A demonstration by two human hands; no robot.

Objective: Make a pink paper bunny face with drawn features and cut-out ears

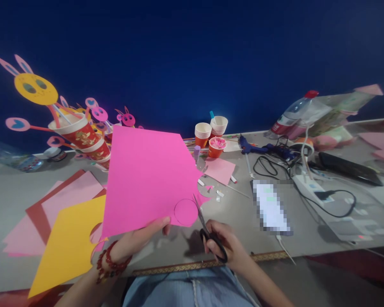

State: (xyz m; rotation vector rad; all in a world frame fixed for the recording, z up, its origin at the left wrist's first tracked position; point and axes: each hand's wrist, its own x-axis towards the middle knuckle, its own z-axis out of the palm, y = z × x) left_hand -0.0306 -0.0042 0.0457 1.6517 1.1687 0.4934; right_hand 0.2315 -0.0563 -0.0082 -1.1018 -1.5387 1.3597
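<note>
My left hand [147,236] holds a large sheet of bright pink paper [147,179] by its lower edge, thumb on top. Round bites are cut from the sheet's right side, and a circle [186,212] is drawn near its lower right corner. In my right hand [222,243] is a pair of black-handled scissors [213,244], my fingers in the loops. The scissor blades [199,209] point up beside the right side of the drawn circle, at the paper's edge. Under the sheet on the left lies yellow paper [64,238] with a round notch cut in it.
Paper cups with rabbit figures [83,132] stand at left, beside pink and brown sheets [60,200]. Behind are stacked cups [202,133] and a cup of pink scraps [216,146]. A phone [272,207], glue gun [259,148], cables, power strip [310,187] and bottle [292,115] lie at right.
</note>
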